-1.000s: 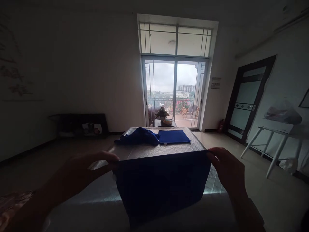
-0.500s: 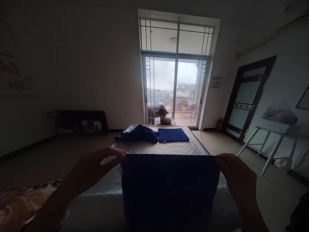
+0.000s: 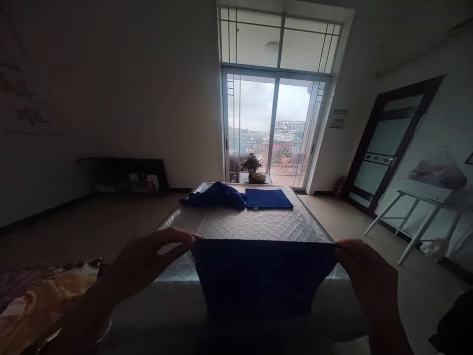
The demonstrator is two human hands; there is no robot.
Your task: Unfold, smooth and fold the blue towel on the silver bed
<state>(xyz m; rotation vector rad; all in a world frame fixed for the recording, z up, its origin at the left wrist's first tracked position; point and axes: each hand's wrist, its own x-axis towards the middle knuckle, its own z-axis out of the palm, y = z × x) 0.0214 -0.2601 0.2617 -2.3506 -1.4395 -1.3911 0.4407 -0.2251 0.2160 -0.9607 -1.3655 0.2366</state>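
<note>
I hold a dark blue cloth (image 3: 258, 278) stretched flat in front of me, above the near end of a table (image 3: 258, 224) with a quilted, shiny cover. My left hand (image 3: 148, 259) pinches the cloth's top left corner. My right hand (image 3: 364, 273) pinches the top right corner. The cloth hangs down from its taut top edge. At the table's far end lie a crumpled blue cloth (image 3: 216, 195) on the left and a neatly folded blue cloth (image 3: 268, 198) on the right.
A potted plant (image 3: 252, 163) stands on a small table before the glass balcony doors (image 3: 271, 128). A white table (image 3: 417, 207) stands at the right wall beside a dark door (image 3: 388, 148). A low dark shelf (image 3: 121, 175) lines the left wall. Patterned fabric (image 3: 40, 301) lies at lower left.
My hands have lowered the stretched cloth and spread it a little wider. The view has tilted down, so more of the tabletop shows beyond the cloth's top edge.
</note>
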